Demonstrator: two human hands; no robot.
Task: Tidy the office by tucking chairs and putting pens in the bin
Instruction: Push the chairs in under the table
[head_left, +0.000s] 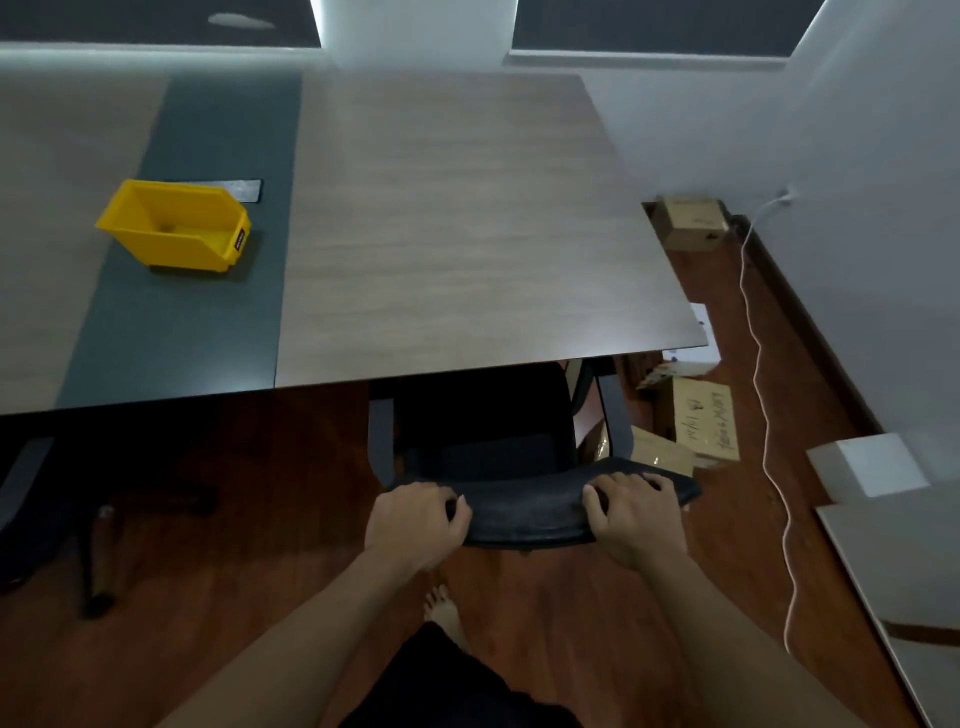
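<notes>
A black office chair (524, 512) stands at the near edge of the wooden table (457, 234), its seat partly under the tabletop. My left hand (415, 519) grips the left end of the backrest's top edge. My right hand (634, 514) grips the right end of the same edge. A yellow bin (174, 226) sits on the table's dark centre strip at the left, open and showing nothing inside. No pens are in view.
Another dark chair (47, 499) stands at the left, partly under the table. Cardboard boxes (701, 421) lie on the wood floor to the right, near a white cable (763, 395) along the wall. Pale panels (893, 561) lean at the right edge.
</notes>
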